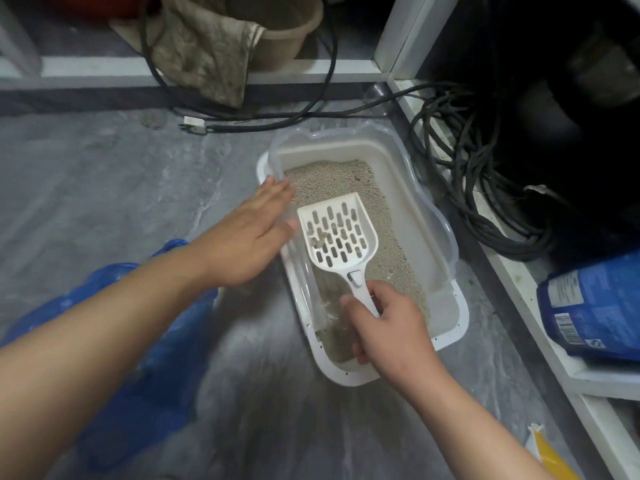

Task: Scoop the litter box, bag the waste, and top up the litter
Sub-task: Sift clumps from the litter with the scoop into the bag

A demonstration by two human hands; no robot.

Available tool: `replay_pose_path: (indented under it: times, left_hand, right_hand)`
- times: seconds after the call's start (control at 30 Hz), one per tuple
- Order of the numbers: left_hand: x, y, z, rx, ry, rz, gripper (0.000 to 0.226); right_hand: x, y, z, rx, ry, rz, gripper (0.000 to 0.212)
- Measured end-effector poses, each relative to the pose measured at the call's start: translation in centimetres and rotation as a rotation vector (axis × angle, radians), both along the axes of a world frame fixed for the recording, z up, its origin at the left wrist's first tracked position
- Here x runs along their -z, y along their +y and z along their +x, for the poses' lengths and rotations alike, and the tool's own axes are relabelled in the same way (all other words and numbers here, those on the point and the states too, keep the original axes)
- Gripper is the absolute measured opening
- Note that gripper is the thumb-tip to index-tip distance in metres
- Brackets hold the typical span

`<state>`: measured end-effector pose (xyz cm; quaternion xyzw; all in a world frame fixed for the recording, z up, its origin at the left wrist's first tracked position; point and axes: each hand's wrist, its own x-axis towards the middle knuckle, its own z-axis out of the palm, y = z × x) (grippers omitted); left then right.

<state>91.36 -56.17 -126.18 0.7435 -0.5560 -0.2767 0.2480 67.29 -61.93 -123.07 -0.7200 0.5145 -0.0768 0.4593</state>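
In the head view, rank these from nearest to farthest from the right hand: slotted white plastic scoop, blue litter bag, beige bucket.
From the right hand:
1. Slotted white plastic scoop, held in it.
2. Blue litter bag, on its right.
3. Beige bucket, at the top, beyond the box.

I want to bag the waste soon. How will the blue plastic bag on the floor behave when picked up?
The blue bag looks thin and crumpled, so it is probably floppy and light. It lies collapsed, so its mouth likely needs holding open, perhaps by the free left hand.

You're on a grey marbled floor [104, 188], pretty dim, with white shelf frames [460, 216] around you and black cables [478, 188] coiled underneath.
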Motion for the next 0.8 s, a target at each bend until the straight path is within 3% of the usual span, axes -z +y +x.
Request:
replay_pose_path:
  times: [0.13, 0.27, 0.43, 0.67, 0.8]
  left_hand:
    - [-2.4, 3.3, 3.4, -0.112, -0.121, -0.043, 0.08]
    - [-3.7, 8.4, 5.9, -0.178, -0.233, 0.191, 0.092]
    - [-3.1, 13.7, 6.6, -0.224, -0.215, 0.415, 0.102]
    - [-0.7, 17.2, 6.5, -0.285, -0.16, 0.418, 0.09]
    - [0.5, 17.7, 6.0, -0.311, -0.091, 0.411, 0.083]
  right_hand:
    - [-2.5, 1.9, 1.7, -0.075, -0.105, 0.173, 0.006]
    - [-2.3, 4.3, 3.4, -0.216, -0.116, 0.264, 0.006]
    - [1.1, 8.3, 5.1, -0.482, 0.023, 0.033, 0.011]
    - [4.5, 11.7, 7.9, -0.693, 0.178, -0.167, 0.014]
    - [5.5, 12.3, 9.4, -0.744, 0.326, -0.169, 0.013]
